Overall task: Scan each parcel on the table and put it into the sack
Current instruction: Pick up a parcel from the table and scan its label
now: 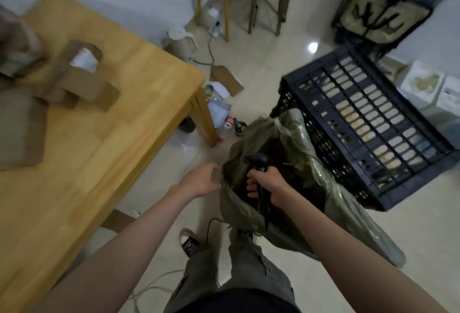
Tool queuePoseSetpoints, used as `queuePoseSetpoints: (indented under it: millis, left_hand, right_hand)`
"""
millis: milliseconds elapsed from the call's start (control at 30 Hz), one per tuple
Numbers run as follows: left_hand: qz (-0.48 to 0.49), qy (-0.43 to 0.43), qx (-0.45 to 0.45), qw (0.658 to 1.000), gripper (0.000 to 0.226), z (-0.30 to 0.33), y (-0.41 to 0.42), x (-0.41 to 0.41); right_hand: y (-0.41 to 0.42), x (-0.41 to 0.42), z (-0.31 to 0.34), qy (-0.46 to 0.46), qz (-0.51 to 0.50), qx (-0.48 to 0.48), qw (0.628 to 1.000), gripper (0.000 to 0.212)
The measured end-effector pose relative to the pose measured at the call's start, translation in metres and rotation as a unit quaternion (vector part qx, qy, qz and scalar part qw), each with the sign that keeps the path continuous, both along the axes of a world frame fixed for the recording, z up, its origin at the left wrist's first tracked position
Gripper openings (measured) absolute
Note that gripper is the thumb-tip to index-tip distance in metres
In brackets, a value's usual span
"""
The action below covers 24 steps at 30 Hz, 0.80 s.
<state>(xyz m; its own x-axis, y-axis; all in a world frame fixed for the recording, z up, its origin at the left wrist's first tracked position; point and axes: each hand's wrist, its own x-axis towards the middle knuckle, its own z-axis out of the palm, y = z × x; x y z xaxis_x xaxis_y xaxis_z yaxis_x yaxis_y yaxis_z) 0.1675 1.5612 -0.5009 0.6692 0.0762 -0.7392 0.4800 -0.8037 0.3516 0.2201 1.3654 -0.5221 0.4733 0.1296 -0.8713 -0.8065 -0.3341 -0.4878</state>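
Right hand (267,184) over sack mouth, fingers wrapped round black scanner (260,163) handle. Left hand (202,179) at near rim of green sack (288,136), fingers curled at edge; grip on fabric not clear. Sack on floor, open, against black crate (368,118). Brown parcels (84,76) on wooden table (124,118), left, well apart from sack. Litter and bottle (225,129) beside table leg.
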Motion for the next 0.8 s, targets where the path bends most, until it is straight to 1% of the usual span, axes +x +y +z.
queuePoseSetpoints:
  millis: [133,267,333,433,633,800]
  left_hand:
    - [0.03,-0.024,0.048,0.998,0.065,0.034,0.06,-0.032]
    - [0.08,-0.044,0.062,0.994,0.065,0.063,0.125,-0.069]
    - [0.101,-0.059,0.075,0.99,0.064,0.076,0.156,-0.089]
    - [0.141,-0.07,0.087,0.984,0.059,0.094,0.198,-0.119]
    - [0.193,-0.09,0.096,0.972,0.058,0.118,0.268,-0.177]
    - [0.23,-0.095,0.102,0.963,0.058,0.128,0.321,-0.22]
  right_hand:
    - [0.057,-0.004,0.039,-0.028,0.048,0.013,0.998,0.008]
    - [0.118,-0.014,0.074,-0.064,0.109,0.04,0.991,0.012]
    - [0.149,-0.021,0.091,-0.069,0.134,0.063,0.986,0.014]
    - [0.195,-0.035,0.116,-0.094,0.18,0.078,0.976,0.008]
    - [0.284,-0.072,0.161,-0.12,0.253,0.089,0.956,0.01]
    - [0.348,-0.104,0.176,-0.151,0.302,0.099,0.936,0.021]
